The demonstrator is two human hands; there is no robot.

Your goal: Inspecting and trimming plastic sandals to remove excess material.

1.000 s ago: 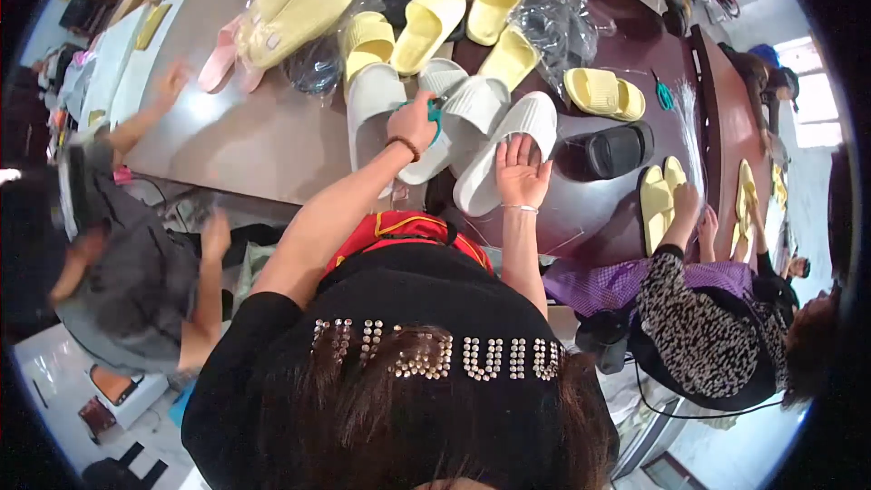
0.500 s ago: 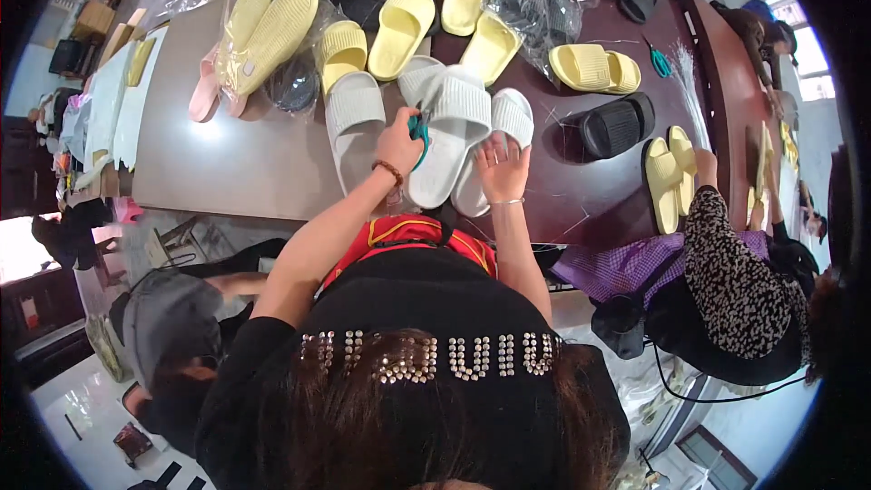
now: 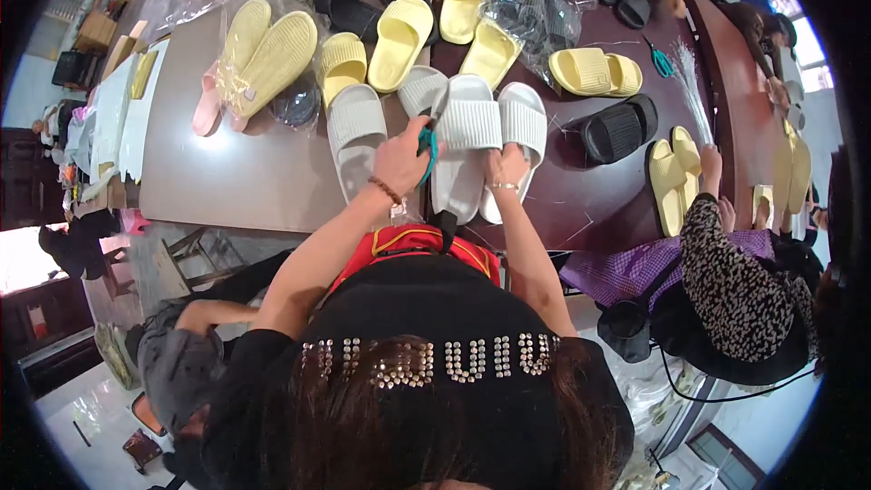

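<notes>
My left hand [image 3: 399,166] is closed round scissors with teal handles [image 3: 426,152]; their dark blades point up beside a pale grey slide slipper [image 3: 468,122] in front of me. My right hand [image 3: 508,166] grips at the straps of this slipper and a second pale grey slipper [image 3: 523,118] to its right, the two lying side by side. Some of its fingers are hidden beneath the straps. Left of my left hand lies another pale grey slipper [image 3: 356,118], and one more [image 3: 423,89] shows partly behind the scissors.
Yellow slippers [image 3: 401,41] and bagged black slippers [image 3: 535,14] lie farther back. A plastic bag with yellow slippers [image 3: 272,59] is at left. Black slippers [image 3: 617,130], teal scissors [image 3: 660,61] and a bundle of pale ties [image 3: 693,91] lie right. A co-worker's hand [image 3: 711,163] is near the ties.
My right hand has gone from open fingers on the right slipper to a curled grip at the straps. Both slippers have shifted right and sit closer together. My left hand keeps the scissors.
</notes>
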